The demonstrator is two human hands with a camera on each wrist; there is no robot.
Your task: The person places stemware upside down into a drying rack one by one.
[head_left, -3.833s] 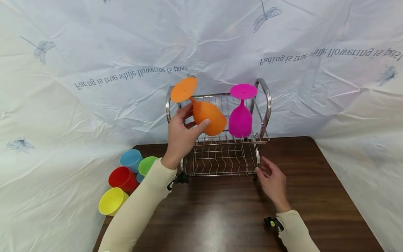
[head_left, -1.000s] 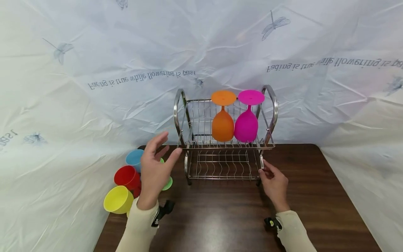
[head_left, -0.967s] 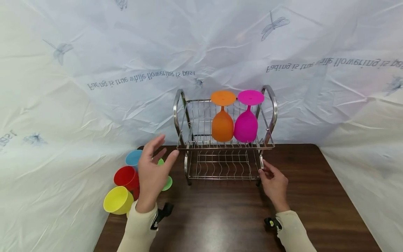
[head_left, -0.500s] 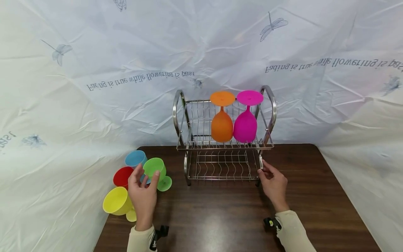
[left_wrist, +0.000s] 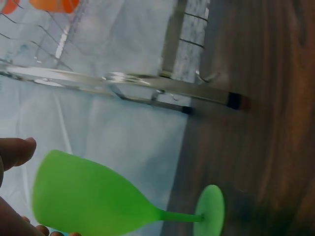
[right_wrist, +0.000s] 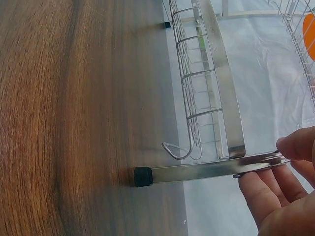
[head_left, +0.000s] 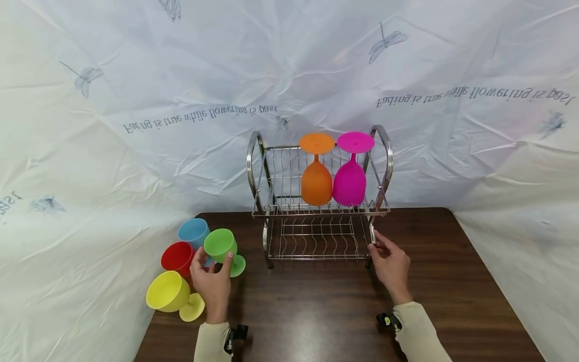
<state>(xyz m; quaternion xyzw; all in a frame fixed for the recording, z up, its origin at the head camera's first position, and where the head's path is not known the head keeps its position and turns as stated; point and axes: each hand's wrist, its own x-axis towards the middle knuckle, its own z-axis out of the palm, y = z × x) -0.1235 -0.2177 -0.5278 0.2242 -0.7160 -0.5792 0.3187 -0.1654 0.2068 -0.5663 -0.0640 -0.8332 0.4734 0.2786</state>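
A green goblet (head_left: 220,244) stands upright on the table at the left, its foot on the wood. My left hand (head_left: 211,281) is spread around the near side of its bowl. In the left wrist view a small gap shows between the thumb (left_wrist: 18,151) and the green bowl (left_wrist: 88,196), while the other fingertips lie at its lower edge. With my right hand (head_left: 391,266) I hold the right front upright of a two-tier metal dish rack (head_left: 316,258), thumb and fingers on either side of the tube (right_wrist: 256,161). An orange goblet (head_left: 316,183) and a magenta goblet (head_left: 350,183) stand upside down on its upper tier.
Around my left hand stand a blue goblet (head_left: 193,231), a red goblet (head_left: 177,256) and a yellow goblet (head_left: 167,291). A dark wooden table (head_left: 307,311) carries everything. White printed sheeting (head_left: 289,60) hangs behind and at both sides.
The orange goblet has gone from my left hand onto the upper tier, upside down beside the magenta one. My left hand has then moved down and left to the green goblet. My right hand keeps holding the rack.
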